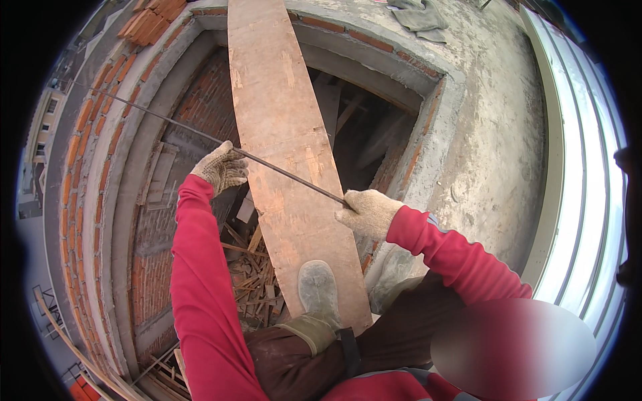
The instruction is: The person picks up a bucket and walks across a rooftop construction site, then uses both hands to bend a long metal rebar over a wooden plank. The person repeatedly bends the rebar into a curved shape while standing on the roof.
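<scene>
A long, thin dark metal rod (287,174) slants across in front of me, its far end reaching left over the brick wall. My left hand (219,170), in a knitted work glove, grips it partway along, the thumb side on the rod and the other fingers bent below. Near the rod's right end my gloved right hand (370,212) is closed around it. Beneath the rod lies a wide wooden plank (281,127), spanning an open pit. One of my boots (318,287) stands on this plank, and the other boot (394,271) is to its right, by the pit's edge.
Deep below, wood scraps (257,284) lie in the pit. A concrete and brick rim (441,127) surrounds the opening. Stacked bricks (152,21) sit at the far left, and a grey cloth (420,19) at the far right. Ribbed metal sheeting (575,167) runs along the right.
</scene>
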Motion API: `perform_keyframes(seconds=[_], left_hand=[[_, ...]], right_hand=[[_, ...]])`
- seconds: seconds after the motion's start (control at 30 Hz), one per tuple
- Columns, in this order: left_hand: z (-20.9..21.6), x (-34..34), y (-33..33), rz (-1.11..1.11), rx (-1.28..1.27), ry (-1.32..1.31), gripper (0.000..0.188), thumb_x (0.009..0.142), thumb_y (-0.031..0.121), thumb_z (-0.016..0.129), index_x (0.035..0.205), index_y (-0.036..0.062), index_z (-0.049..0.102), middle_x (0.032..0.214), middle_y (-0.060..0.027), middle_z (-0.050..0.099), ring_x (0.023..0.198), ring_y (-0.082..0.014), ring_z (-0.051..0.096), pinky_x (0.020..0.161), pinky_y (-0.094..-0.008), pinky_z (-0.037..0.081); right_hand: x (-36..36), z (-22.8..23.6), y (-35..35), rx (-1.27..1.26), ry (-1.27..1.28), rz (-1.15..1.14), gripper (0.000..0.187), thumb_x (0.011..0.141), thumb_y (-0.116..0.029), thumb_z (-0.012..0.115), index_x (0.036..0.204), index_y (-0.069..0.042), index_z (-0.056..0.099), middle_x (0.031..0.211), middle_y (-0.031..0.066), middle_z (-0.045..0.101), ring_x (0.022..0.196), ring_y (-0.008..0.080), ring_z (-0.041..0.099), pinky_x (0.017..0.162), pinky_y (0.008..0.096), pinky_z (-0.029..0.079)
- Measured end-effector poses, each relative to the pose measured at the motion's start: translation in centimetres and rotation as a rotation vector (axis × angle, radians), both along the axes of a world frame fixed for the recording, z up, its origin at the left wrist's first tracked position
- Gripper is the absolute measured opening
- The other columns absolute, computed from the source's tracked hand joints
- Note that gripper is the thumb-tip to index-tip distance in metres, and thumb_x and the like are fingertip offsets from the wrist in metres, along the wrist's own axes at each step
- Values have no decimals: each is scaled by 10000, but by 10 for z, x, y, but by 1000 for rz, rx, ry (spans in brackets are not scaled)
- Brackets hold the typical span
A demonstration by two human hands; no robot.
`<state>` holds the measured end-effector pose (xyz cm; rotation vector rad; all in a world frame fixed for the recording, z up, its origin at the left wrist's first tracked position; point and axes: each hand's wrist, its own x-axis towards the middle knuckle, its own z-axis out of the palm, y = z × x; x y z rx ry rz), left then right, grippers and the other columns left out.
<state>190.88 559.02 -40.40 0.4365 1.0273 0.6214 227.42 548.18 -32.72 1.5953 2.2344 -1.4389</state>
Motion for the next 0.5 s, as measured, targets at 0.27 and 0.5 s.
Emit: perform_keyframes(seconds=[0.27,0.5], left_hand=[[4,18,-1,-174,23,75,427,913,366,588,1116,-11,584,934,-142,667,794,-253,672,676,-370,583],[7,18,-3,-153,42,119,411,918,367,581,1104,0,593,930,-120,664,762,-235,668,672,-348,584]], right_hand=[[1,-4,-1,15,-1,26,397,906,-333,516,888,62,547,753,256,597,779,409,622,685,460,478],[1,-2,0,6,4,15,404,907,-340,517,885,62,545,751,254,597,777,406,624,680,454,480]])
